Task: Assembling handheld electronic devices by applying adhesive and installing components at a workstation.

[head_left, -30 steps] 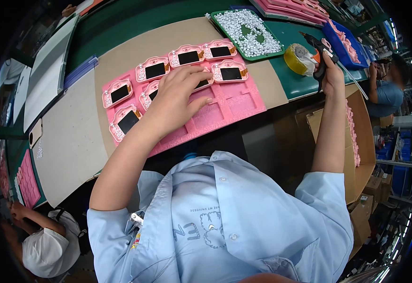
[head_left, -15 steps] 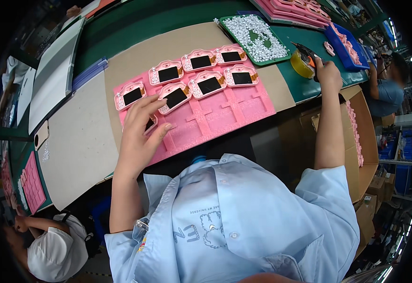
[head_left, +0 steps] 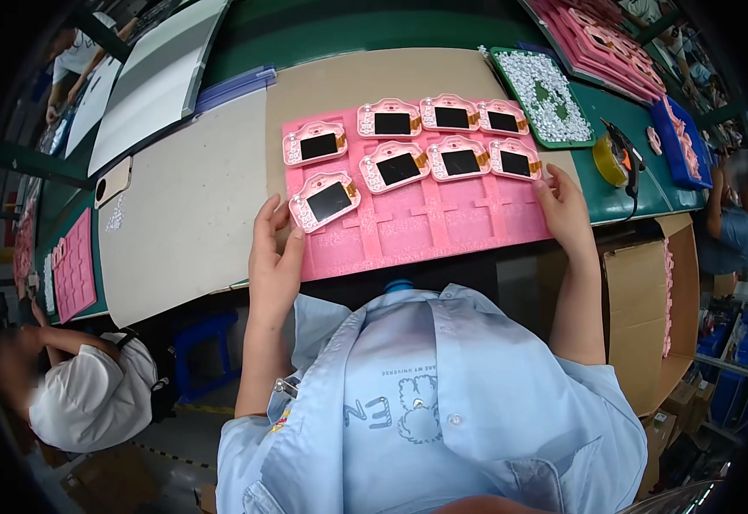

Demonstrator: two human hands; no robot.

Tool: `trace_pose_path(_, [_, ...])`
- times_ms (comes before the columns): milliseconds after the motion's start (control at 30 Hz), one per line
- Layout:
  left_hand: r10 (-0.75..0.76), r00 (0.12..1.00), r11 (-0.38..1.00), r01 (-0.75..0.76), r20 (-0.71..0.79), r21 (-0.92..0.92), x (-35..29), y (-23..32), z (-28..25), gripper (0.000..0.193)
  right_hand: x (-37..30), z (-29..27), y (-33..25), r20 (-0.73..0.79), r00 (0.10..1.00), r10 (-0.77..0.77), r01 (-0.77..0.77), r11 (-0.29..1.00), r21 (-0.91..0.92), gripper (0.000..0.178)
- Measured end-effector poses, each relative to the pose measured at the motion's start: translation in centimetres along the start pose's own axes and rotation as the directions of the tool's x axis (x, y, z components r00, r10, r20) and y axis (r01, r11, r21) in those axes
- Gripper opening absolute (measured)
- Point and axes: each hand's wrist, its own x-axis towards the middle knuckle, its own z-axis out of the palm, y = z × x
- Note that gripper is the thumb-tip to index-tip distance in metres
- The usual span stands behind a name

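A pink foam tray [head_left: 408, 230] lies before me, its near row of cross-shaped slots bare. Several pink device shells, each with a black screen and a small orange ribbon, rest on it; one shell [head_left: 327, 202] sits tilted at the near left. My left hand [head_left: 274, 261] holds the tray's left edge, thumb close to that shell. At the opposite edge, my right hand [head_left: 567, 210] grips the tray with thumb and fingers, just below a shell [head_left: 515, 159] at the right. A black and orange glue gun [head_left: 628, 164] rests beside a yellow tape roll [head_left: 609, 159].
A green tray [head_left: 544, 96] of small white pieces stands at the back right, near a blue bin [head_left: 682, 146] of pink parts. Stacked pink trays [head_left: 597, 43] lie behind. An open carton [head_left: 640, 313] is below right. Co-workers sit at either side.
My right hand has let go of the glue gun and come to the tray's right edge. My left hand has drawn back from the shells to the left edge. The view has turned.
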Motion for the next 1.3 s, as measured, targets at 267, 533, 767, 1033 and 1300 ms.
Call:
trace_pose_path(267, [-0.063,0.997,0.966,0.051,-0.037,-0.253,0.7,0.9,-0.6,0.049,0.4,-0.6,-0.1,0.247,0.965,0.091,-0.224,0.777,0.588,0.031])
trace_pose_path(533, [-0.188,0.982,0.908,0.171,-0.008,-0.382,1.6,1.9,-0.3,0.046,0.4,0.1,1.0,0.291,0.955,-0.053,-0.188,0.651,0.736,0.036])
trace_pose_path(767, [-0.071,0.994,0.875,0.025,-0.078,-0.484,0.7,0.6,0.2,0.045,0.8,0.7,2.0,0.223,0.965,-0.138,-0.118,0.529,0.841,0.037])
trace_pose_path(1033, [-0.075,0.991,0.859,0.009,-0.109,-0.513,0.1,-1.1,1.0,0.040,1.2,0.8,2.2,0.215,0.969,-0.121,-0.113,0.560,0.821,0.036])
trace_pose_path(1300, [-0.003,0.994,0.897,-0.045,-0.108,-0.439,1.5,-2.2,1.5,0.034,0.5,0.5,3.7,0.283,0.945,-0.165,-0.115,0.641,0.759,0.043])
